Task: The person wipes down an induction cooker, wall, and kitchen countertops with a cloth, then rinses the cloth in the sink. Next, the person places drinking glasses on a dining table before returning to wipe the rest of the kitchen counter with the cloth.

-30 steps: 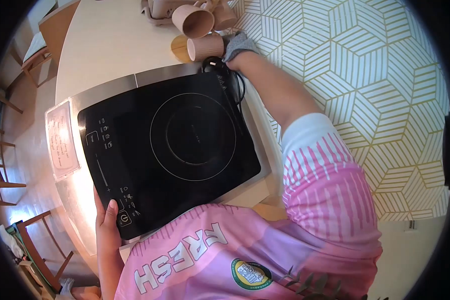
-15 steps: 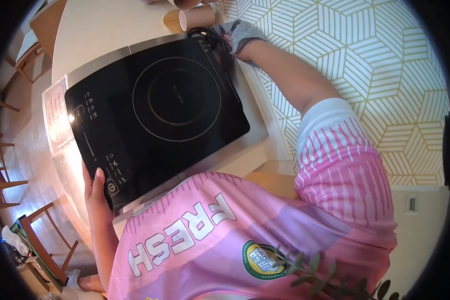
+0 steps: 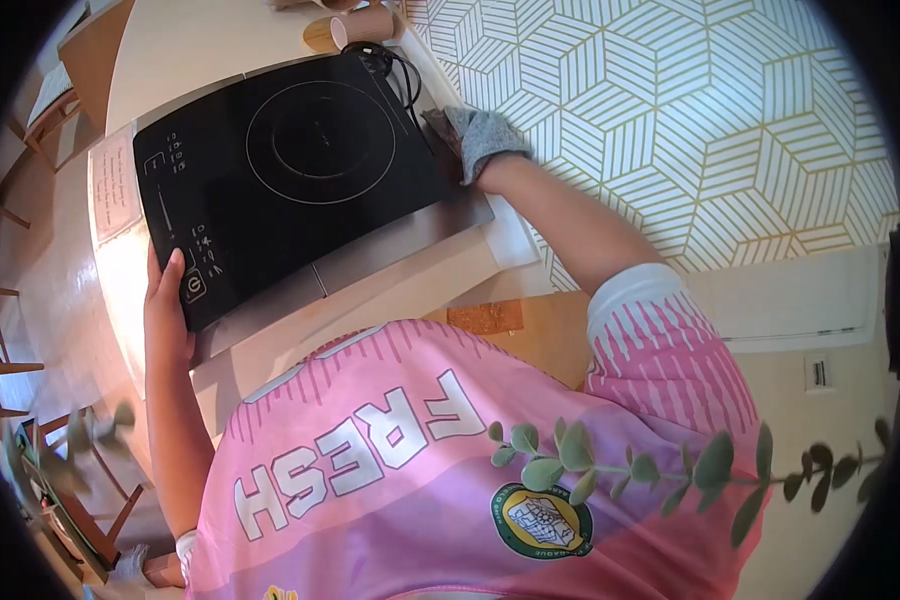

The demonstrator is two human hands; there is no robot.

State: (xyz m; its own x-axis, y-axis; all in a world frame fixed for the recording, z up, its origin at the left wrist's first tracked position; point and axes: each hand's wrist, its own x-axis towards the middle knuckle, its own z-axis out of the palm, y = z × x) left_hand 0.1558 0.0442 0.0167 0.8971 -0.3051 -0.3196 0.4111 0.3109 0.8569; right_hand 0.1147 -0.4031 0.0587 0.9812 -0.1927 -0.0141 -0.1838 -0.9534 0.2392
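A black induction cooker [image 3: 270, 220] with a ringed cooking zone and touch controls sits tilted across a steel surface [image 3: 370, 265]. At its near left corner my left hand [image 3: 170, 290] grips the edge, thumb on top by the power button; the other fingers are hidden below. My right hand [image 3: 478, 170] is closed on a grey cloth [image 3: 490, 140] that covers most of its fingers. That cloth lies beside the cooker's right edge, over the steel. A black power cord [image 3: 400, 70] loops at the cooker's far right corner.
A pink ribbed cup [image 3: 363, 25] with a wooden lid [image 3: 319, 36] lies beyond the cooker. A printed sheet [image 3: 118, 185] is at the left. White wall with gold lines [image 3: 650, 130] borders the right. Leafy sprigs [image 3: 620, 465] hang close to the camera; wooden chairs [image 3: 10, 370] stand left.
My right hand has brought the cloth from the cord corner back along the cooker's right side. The view has shifted, and more steel shows along the cooker's near side. My left hand keeps its grip.
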